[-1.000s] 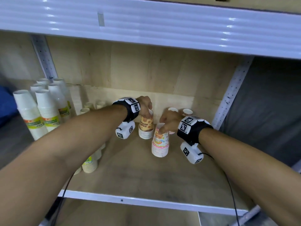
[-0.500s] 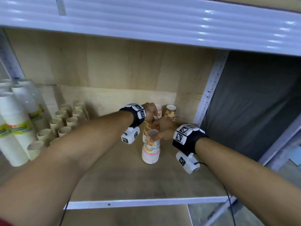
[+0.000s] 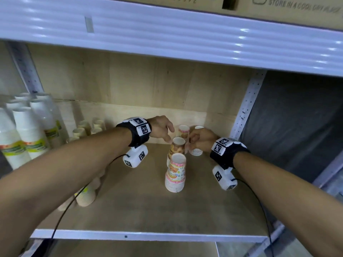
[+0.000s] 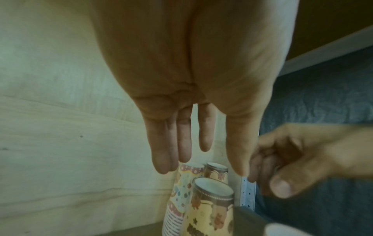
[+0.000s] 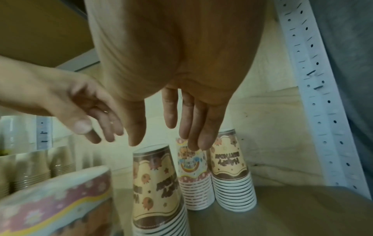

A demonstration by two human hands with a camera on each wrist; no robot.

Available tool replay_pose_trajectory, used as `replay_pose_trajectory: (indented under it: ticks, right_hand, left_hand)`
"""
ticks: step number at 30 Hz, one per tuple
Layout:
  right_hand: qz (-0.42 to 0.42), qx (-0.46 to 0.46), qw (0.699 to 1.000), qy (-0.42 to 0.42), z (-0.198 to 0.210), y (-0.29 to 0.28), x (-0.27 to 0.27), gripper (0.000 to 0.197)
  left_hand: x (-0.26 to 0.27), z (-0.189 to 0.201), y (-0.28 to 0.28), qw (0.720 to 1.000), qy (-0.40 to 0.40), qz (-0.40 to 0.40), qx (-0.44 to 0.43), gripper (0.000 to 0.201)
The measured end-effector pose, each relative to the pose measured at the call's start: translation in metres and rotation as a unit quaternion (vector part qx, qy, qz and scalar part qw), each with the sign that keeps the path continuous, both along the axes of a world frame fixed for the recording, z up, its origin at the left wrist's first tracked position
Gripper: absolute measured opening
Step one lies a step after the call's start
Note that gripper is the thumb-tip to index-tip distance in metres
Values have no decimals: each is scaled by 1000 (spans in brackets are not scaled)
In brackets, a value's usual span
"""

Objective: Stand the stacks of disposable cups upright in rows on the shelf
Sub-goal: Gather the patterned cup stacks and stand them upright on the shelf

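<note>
Wooden shelf (image 3: 141, 206), white front lip, perforated white upright (image 3: 247, 106) at 2 o'clock, ribbed white upper shelf edge (image 3: 167, 34) across 12 o'clock with a cardboard box (image 3: 278, 6) on top.

Tall white cup stacks (image 3: 24, 134) with green-yellow bands stand upright at 9 o'clock. Toward 10 o'clock from shelf centre, rows of short beige cup stacks (image 3: 87, 127), partly hidden by the left forearm; one more beige stack (image 3: 86, 196) at 7 o'clock.

Printed party cup stacks, all upright, mouths down, clustered just right of shelf centre:
- pink-banded stack (image 3: 175, 172), nearest the front, standing free;
- brown-banded stack (image 3: 177, 148) directly behind it, at 12 o'clock from it, close;
- back pair near the rear wall: pink-patterned stack (image 5: 192, 174) and brown "Happy Birthday" stack (image 5: 232, 174), touching side by side in the right wrist view.

Left hand (image 3: 160, 127): above the brown-banded stack at its 10 o'clock; fingers (image 4: 183, 140) straight and slightly spread, holding nothing. Whether a fingertip touches the stack's top rim: cannot tell.

Right hand (image 3: 201, 140): at 2 o'clock from the brown-banded stack, in front of the back pair. Fingers (image 5: 189, 121) hang straight and relaxed, nothing gripped. Contact with the back stacks: cannot tell.

Both wrists carry black bands with white marker blocks.
</note>
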State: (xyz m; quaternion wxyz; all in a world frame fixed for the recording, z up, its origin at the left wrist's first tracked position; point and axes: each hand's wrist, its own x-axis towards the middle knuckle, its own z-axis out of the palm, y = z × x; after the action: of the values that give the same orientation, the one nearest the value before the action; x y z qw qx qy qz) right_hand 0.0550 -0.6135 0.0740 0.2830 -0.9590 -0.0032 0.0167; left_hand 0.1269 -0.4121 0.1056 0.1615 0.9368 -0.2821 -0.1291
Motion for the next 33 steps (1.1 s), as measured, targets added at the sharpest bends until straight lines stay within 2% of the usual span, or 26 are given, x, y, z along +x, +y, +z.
replay_pose_trajectory:
  ticks: [4, 7, 9, 10, 14, 17, 19, 25, 29, 32, 33]
  right_hand:
    - [12, -28, 999, -11, -6, -1, 14, 39]
    - [18, -22, 1000, 8, -12, 1, 23, 64]
    - [15, -54, 998, 11, -14, 5, 26, 68]
    - [11, -78, 997, 16, -14, 7, 27, 65]
    - [11, -134, 990, 28, -17, 17, 33, 31]
    - [2, -149, 988, 30, -22, 18, 40, 22]
    - [-14, -112, 993, 34, -27, 16, 48, 22]
    - [-11, -106, 994, 13, -36, 17, 55, 27]
    - [40, -91, 994, 49, -35, 17, 54, 21]
    - [35, -126, 991, 18, -32, 14, 51, 7]
    - [33, -143, 989, 13, -31, 13, 51, 9]
  left_hand:
    - [-18, -1, 11, 1000, 29, -8, -3, 59]
    - [-32, -5, 12, 999, 36, -21, -3, 60]
    - [-39, -11, 9, 999, 41, -31, -4, 59]
    - [-42, -15, 7, 998, 45, -35, -7, 57]
    - [-47, -34, -1, 996, 69, -55, -21, 49]
    - [-49, -42, -6, 994, 79, -67, -38, 41]
    - [-50, -45, -9, 993, 77, -71, -45, 39]
    - [-50, -53, -11, 992, 81, -73, -65, 35]
    - [-49, -52, -12, 993, 74, -69, -65, 32]
    - [-47, -49, -11, 994, 72, -66, -56, 33]
    - [-46, -47, -10, 994, 71, -65, -54, 33]
